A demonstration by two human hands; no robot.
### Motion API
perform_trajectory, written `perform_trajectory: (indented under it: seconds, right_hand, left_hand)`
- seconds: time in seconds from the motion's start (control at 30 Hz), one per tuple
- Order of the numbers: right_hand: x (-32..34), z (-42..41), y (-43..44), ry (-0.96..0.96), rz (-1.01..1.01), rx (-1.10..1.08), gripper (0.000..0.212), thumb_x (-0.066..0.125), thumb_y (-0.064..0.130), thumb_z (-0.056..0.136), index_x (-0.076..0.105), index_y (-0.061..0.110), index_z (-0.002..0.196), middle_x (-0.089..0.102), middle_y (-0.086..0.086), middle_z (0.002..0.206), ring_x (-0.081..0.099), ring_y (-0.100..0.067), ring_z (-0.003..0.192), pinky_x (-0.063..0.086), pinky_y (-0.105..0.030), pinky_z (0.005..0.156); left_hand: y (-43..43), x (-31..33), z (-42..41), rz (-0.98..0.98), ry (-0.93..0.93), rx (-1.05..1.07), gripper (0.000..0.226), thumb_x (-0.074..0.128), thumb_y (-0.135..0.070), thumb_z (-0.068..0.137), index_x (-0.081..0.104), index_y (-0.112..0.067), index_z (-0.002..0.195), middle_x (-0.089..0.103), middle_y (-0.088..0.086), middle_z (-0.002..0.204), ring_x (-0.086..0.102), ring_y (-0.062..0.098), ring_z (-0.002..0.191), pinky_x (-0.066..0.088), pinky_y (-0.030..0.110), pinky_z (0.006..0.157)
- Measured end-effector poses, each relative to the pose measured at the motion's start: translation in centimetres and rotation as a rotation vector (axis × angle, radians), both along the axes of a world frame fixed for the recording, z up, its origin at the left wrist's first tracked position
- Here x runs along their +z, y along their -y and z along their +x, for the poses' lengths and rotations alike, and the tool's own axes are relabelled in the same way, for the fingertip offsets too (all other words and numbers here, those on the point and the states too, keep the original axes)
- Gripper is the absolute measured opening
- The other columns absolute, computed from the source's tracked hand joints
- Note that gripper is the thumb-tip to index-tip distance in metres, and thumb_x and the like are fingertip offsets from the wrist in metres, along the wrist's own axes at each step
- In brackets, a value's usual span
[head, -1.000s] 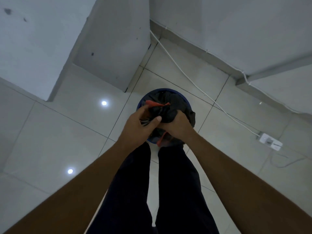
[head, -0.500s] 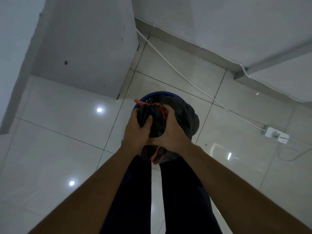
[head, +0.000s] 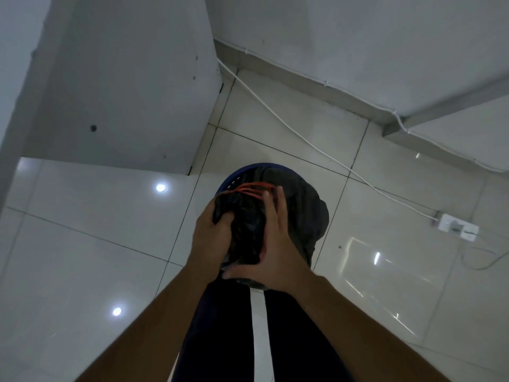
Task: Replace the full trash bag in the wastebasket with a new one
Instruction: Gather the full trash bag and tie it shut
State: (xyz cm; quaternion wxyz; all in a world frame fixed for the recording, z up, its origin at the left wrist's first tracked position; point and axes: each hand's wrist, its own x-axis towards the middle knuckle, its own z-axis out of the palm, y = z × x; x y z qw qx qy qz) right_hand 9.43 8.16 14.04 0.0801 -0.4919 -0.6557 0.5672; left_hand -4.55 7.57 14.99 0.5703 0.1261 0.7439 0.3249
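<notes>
The person stands right over a round blue plastic wastebasket on the glossy white tiled floor, both bare arms reaching straight down between their dark trouser legs. Gathered between the hands is the bunched neck of a crinkly black plastic trash bag with an orange-red drawstring running across its far side. The left hand is clenched on the near-left of the gathered plastic, thumb pressed into the folds. The right hand lies flatter along the right flank of the bundle, fingers stretched toward the drawstring and thumb hooked under the near edge, so it cups the bag more than it squeezes it. The bag's bulk sits directly below the hands, inside the basket, its grey-black shoulder bulging out past the right hand and hiding most of the rim; only the far-left arc of blue shows. The bag's long axis runs straight up toward the person, so I would judge the lift has to go vertically, with both hands about equally close and the left holding the firmer grip. A white cable crosses the floor behind to a white power strip, well clear of the basket.
</notes>
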Motion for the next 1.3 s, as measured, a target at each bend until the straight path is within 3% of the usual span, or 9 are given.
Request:
perform_trajectory:
  seconds: [0.1,0.2,0.33,0.43,0.57,0.7,0.8,1.03,1.3]
  right_hand:
    - [-1.3,-2.5,-1.6,0.002,-0.149,0.043,0.152,0.093,0.041,0.056,-0.034,0.045,0.140,-0.023,0.007,0.160,-0.016,-0.010,0.149,0.011,-0.036,0.121]
    - [-3.1,-2.8,-2.8,-0.026,-0.155,-0.038,0.138,0.092,0.036,0.060,-0.009,0.029,0.154,0.014,0.001,0.162,0.020,-0.010,0.147,0.019,-0.024,0.117]
    - [-5.2,-1.5,-3.2,0.048,0.069,-0.024,0.059,0.076,0.016,0.083,0.050,0.009,0.135,0.063,-0.011,0.123,0.061,-0.020,0.110,0.048,-0.033,0.100]
    - [-5.7,-0.7,-3.4,0.004,0.102,-0.024,0.024,0.071,0.006,0.085,0.065,0.003,0.108,0.068,-0.010,0.096,0.061,-0.014,0.086,0.052,-0.028,0.079]
    - [-5.2,0.2,-4.1,-0.022,0.059,0.043,0.041,0.078,0.005,0.078,0.064,0.002,0.116,0.058,-0.017,0.110,0.056,-0.022,0.102,0.048,-0.024,0.090]
    - [-3.6,1.3,-3.5,-0.050,-0.227,0.097,0.125,0.089,0.028,0.063,0.001,0.033,0.152,0.011,0.006,0.153,0.023,-0.006,0.140,0.026,-0.019,0.114]
    - [-3.0,1.5,-1.5,0.003,-0.172,0.193,0.146,0.092,0.053,0.047,-0.015,0.048,0.147,-0.019,0.015,0.159,-0.002,-0.005,0.150,0.015,-0.020,0.117]
    - [-6.2,1.4,-0.1,0.121,-0.060,-0.086,0.085,0.083,0.034,0.075,0.037,0.028,0.146,0.044,-0.003,0.145,0.044,-0.007,0.125,0.039,-0.030,0.111]
    - [-9.2,2.0,-1.0,0.219,0.169,-0.081,0.054,0.078,0.038,0.080,0.059,0.017,0.127,0.063,-0.006,0.111,0.061,-0.022,0.102,0.051,-0.031,0.087]
  left_hand:
    - [-0.8,0.5,-0.6,-0.092,0.225,0.022,0.023,0.055,-0.025,0.091,0.071,-0.023,0.107,0.073,0.006,0.103,0.068,0.024,0.099,0.054,0.041,0.089]
    - [-1.4,0.9,-2.0,-0.148,0.306,-0.034,0.027,0.052,-0.029,0.094,0.071,-0.012,0.101,0.072,0.011,0.100,0.066,0.025,0.097,0.052,0.034,0.083]
    - [-0.7,0.5,-1.9,0.074,-0.199,-0.391,0.017,0.058,-0.019,0.094,0.069,-0.027,0.083,0.070,0.008,0.091,0.064,0.013,0.084,0.050,0.022,0.075]
    - [0.2,-0.6,-1.1,0.184,-0.338,-0.371,0.031,0.062,-0.021,0.091,0.058,-0.030,0.120,0.051,0.000,0.121,0.052,0.008,0.106,0.045,0.021,0.093]
    - [0.6,-1.6,0.4,0.164,-0.202,-0.435,0.044,0.051,-0.021,0.098,0.046,-0.026,0.141,0.050,0.001,0.132,0.050,0.010,0.120,0.040,0.027,0.106]
    - [0.6,-2.2,0.3,0.058,-0.177,-0.204,0.027,0.056,-0.019,0.094,0.065,-0.026,0.118,0.067,0.002,0.113,0.063,0.014,0.104,0.052,0.033,0.095]
    - [0.4,-2.0,0.8,0.015,-0.077,-0.084,0.023,0.063,-0.015,0.091,0.068,-0.022,0.112,0.070,-0.003,0.105,0.065,0.013,0.101,0.053,0.030,0.093]
    - [2.0,-3.0,0.8,-0.058,0.221,-0.018,0.029,0.063,-0.028,0.092,0.069,-0.015,0.117,0.072,0.005,0.113,0.068,0.017,0.105,0.053,0.033,0.095]
    - [5.2,-9.7,-1.1,-0.168,-0.107,0.182,0.027,0.070,-0.023,0.087,0.068,-0.018,0.113,0.068,0.000,0.108,0.066,0.022,0.102,0.055,0.043,0.092]
